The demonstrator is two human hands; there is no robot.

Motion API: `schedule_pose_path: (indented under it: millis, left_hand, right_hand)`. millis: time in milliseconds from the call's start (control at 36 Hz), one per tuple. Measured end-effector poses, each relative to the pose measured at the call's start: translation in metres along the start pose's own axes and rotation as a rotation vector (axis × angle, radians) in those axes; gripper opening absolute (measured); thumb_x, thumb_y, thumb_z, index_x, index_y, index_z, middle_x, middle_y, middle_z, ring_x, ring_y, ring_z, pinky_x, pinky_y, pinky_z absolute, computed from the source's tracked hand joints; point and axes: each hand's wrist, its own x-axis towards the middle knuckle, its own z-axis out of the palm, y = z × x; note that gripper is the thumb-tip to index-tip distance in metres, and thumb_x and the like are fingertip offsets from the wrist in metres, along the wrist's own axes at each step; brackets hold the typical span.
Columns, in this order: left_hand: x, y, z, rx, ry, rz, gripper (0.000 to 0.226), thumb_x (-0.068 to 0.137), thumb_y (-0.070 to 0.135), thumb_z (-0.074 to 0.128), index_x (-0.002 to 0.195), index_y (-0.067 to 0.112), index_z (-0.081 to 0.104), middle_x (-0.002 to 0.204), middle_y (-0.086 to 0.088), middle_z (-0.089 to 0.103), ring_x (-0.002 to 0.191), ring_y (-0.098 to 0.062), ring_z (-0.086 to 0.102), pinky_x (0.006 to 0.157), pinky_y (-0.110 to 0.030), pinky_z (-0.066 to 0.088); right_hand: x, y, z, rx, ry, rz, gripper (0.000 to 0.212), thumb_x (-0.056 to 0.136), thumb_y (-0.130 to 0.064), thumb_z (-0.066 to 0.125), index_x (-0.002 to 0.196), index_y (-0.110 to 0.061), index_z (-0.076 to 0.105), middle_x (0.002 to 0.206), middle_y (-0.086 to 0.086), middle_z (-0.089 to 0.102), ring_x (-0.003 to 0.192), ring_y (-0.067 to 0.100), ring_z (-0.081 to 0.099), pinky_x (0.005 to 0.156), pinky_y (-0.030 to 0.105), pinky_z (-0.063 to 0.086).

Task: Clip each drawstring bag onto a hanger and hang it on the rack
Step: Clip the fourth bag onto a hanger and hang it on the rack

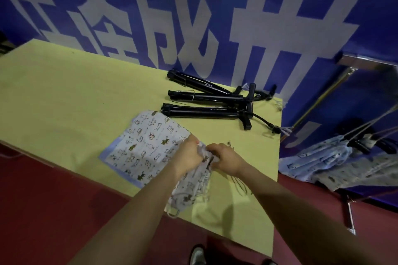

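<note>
Both hands were busy with one drawstring bag (189,187) at the near edge of the yellow table (64,92). The left hand (188,153) had its fingers curled into the gathered top of the fabric, and the right hand (226,160) pinched the same bunched bit from the other side, something small and dark between them. Couldn't tell if that was a clip. My guess is they held the mouth together so it'd take a clip cleanly, with the rest of the bag drooping below the wrists.

Just left of the left hand, a second printed bag (142,144) lay flat, probably waiting its turn. Beyond both hands sat three black hangers (206,101), within easy reach. Loose cords (239,183) trailed under the right forearm. Off to the right, a few bags (336,161) already hung from the rack (366,61). What's inside any bag, if anything, didn't show.
</note>
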Motion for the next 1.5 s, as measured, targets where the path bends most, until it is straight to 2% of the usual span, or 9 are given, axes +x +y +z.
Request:
schedule_pose_path:
  millis: [139,389,528,667,861,972,1111,1278,1500]
  left_hand:
    - [-0.001,-0.007,-0.001,0.039,-0.05,0.015,0.043,0.09,0.014,0.055,0.127,0.003,0.036,0.11,-0.011,0.056,0.073,-0.013,0.05,0.051,-0.02,0.036]
    - [0.006,-0.004,-0.011,0.177,0.057,0.106,0.042,0.09,0.033,0.055,0.126,0.012,0.051,0.116,-0.009,0.05,0.109,-0.026,0.049,0.087,-0.035,0.042]
    - [0.006,0.012,-0.043,0.179,0.141,0.221,0.03,0.094,0.017,0.046,0.124,0.014,0.048,0.114,-0.005,0.055,0.095,-0.023,0.058,0.077,-0.037,0.048]
    - [-0.001,0.019,-0.069,0.215,0.216,0.346,0.017,0.091,0.002,0.041,0.097,0.017,0.037,0.073,0.004,0.042,0.059,-0.02,0.042,0.051,-0.034,0.032]
    - [0.002,0.034,-0.098,0.371,0.323,0.364,0.024,0.092,0.006,0.043,0.105,0.012,0.063,0.113,-0.004,0.054,0.101,-0.026,0.053,0.075,-0.037,0.045]
    - [0.002,0.045,-0.11,0.685,0.323,0.314,0.04,0.089,0.009,0.049,0.129,0.015,0.046,0.13,-0.008,0.041,0.12,-0.029,0.037,0.09,-0.035,0.038]
    - [-0.002,0.052,-0.12,0.682,0.191,0.133,0.079,0.084,0.009,0.062,0.145,0.022,0.013,0.136,-0.012,0.026,0.118,-0.037,0.042,0.077,-0.038,0.042]
    - [-0.005,0.062,-0.135,0.762,0.214,0.149,0.077,0.084,0.004,0.059,0.144,0.027,0.017,0.134,-0.01,0.034,0.116,-0.037,0.045,0.072,-0.037,0.039]
    - [0.01,0.055,-0.105,0.37,0.097,0.212,0.082,0.082,-0.008,0.051,0.148,0.025,0.016,0.142,-0.005,0.03,0.104,-0.033,0.055,0.065,-0.038,0.045]
  right_hand:
    - [0.008,-0.001,0.014,-0.135,0.136,-0.027,0.035,0.084,-0.018,0.058,0.119,-0.024,0.062,0.108,0.009,0.06,0.099,0.031,0.058,0.086,0.035,0.044]
    - [0.014,-0.021,-0.006,0.201,0.328,-0.083,0.019,0.098,-0.028,0.044,0.093,-0.014,0.056,0.093,0.008,0.059,0.084,0.025,0.056,0.077,0.046,0.048]
    - [0.014,-0.038,-0.021,0.284,0.336,-0.041,0.018,0.1,-0.033,0.04,0.094,-0.016,0.045,0.085,0.011,0.064,0.079,0.031,0.058,0.069,0.041,0.046]
    - [0.017,-0.042,-0.029,0.185,0.316,-0.003,0.016,0.093,-0.024,0.054,0.099,-0.016,0.041,0.081,0.009,0.064,0.072,0.03,0.062,0.062,0.039,0.048]
    - [0.024,-0.069,-0.055,0.504,0.432,-0.036,0.011,0.096,-0.014,0.051,0.103,-0.008,0.057,0.08,-0.001,0.057,0.073,0.018,0.056,0.061,0.027,0.047]
    - [0.026,-0.099,-0.074,0.561,0.516,-0.172,0.015,0.101,-0.016,0.041,0.098,-0.012,0.055,0.081,-0.006,0.057,0.072,0.007,0.052,0.063,0.018,0.041]
    - [0.025,-0.115,-0.09,0.456,0.568,-0.255,0.017,0.102,-0.024,0.038,0.099,-0.016,0.053,0.085,-0.004,0.058,0.078,0.01,0.054,0.067,0.019,0.042]
    - [0.022,-0.097,-0.103,-0.057,0.679,-0.135,0.02,0.1,-0.034,0.039,0.111,-0.02,0.05,0.105,0.003,0.063,0.092,0.025,0.06,0.073,0.043,0.052]
    - [0.017,-0.074,-0.106,0.491,0.582,-0.095,0.015,0.092,-0.023,0.06,0.106,-0.016,0.06,0.087,-0.004,0.059,0.081,0.014,0.059,0.067,0.022,0.046]
